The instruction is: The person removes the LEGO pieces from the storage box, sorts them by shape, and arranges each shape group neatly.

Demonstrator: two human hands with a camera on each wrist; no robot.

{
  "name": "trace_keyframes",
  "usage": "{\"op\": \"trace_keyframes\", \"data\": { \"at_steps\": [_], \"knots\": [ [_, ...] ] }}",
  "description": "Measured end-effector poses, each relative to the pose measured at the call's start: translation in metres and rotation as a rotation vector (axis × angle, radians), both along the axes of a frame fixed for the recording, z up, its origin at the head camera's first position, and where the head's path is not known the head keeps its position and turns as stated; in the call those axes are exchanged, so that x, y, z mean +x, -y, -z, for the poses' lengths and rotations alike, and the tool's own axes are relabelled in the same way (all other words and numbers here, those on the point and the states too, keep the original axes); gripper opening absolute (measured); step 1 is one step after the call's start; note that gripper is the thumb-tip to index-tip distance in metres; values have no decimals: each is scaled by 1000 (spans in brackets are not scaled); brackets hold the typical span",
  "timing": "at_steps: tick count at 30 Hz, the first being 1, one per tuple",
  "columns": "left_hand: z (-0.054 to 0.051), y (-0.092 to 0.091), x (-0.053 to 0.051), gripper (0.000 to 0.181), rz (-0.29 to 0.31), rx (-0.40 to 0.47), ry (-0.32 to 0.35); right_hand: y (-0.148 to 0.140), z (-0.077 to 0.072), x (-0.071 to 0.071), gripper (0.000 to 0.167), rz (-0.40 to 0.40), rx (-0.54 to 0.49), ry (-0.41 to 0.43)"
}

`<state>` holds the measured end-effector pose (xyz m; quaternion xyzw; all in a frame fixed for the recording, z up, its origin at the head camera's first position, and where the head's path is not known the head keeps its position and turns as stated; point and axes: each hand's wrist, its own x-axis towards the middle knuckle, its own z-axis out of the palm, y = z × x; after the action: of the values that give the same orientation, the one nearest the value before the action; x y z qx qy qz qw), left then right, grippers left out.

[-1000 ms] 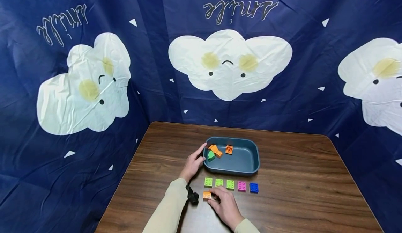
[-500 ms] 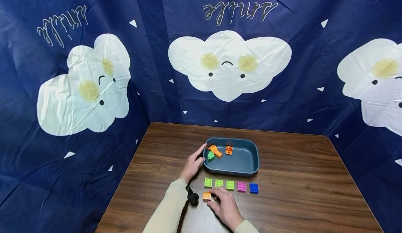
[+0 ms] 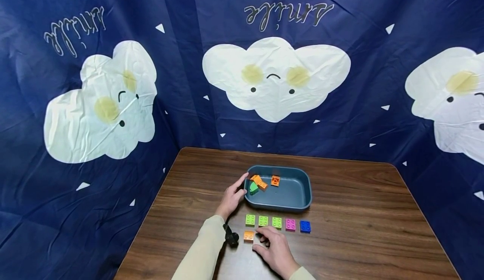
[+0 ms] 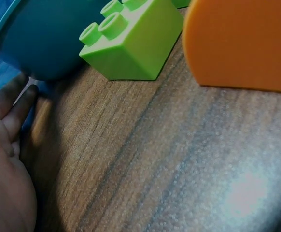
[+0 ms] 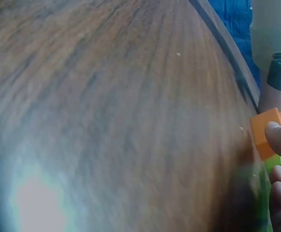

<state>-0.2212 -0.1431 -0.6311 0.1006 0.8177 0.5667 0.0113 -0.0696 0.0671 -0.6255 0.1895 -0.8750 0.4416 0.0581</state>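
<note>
My left hand rests at the left end of a dark blue-grey bin, its thumb and index finger extended against the rim. On the table just left of my right hand sits an orange toy brick. A small gap separates that hand's parted thumb and fingers from the brick in the head view. The left wrist view shows the orange brick's rounded top edge close up. Behind it stands a row of bricks: lime green, a second lime, a third lime, pink and blue.
Inside the bin lie a few orange bricks and a green brick, mostly at its left end. The brown wooden table extends to the right. A dark blue cloth with clouds hangs behind it.
My right hand has let go of the orange brick and drawn slightly right, its fingers parting. The brick stays in place. My left hand keeps its position at the bin.
</note>
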Motion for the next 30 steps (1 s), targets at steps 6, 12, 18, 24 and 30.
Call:
{"op": "trace_keyframes", "data": {
  "at_steps": [6,12,18,24,30],
  "knots": [
    [2,1,-2,63,-2,-5,1,-11,-11,-2,43,7,-17,-66],
    [2,1,-2,65,8,-9,-1,-20,-29,-8,44,58,19,-175],
    [0,1,0,65,8,-4,16,-32,-52,-23,45,93,20,-200],
    [-3,0,1,65,5,-1,34,-44,-67,-43,47,121,62,-279],
    [-3,0,2,65,8,3,27,-43,-74,-65,48,140,90,-280]
  ]
}}
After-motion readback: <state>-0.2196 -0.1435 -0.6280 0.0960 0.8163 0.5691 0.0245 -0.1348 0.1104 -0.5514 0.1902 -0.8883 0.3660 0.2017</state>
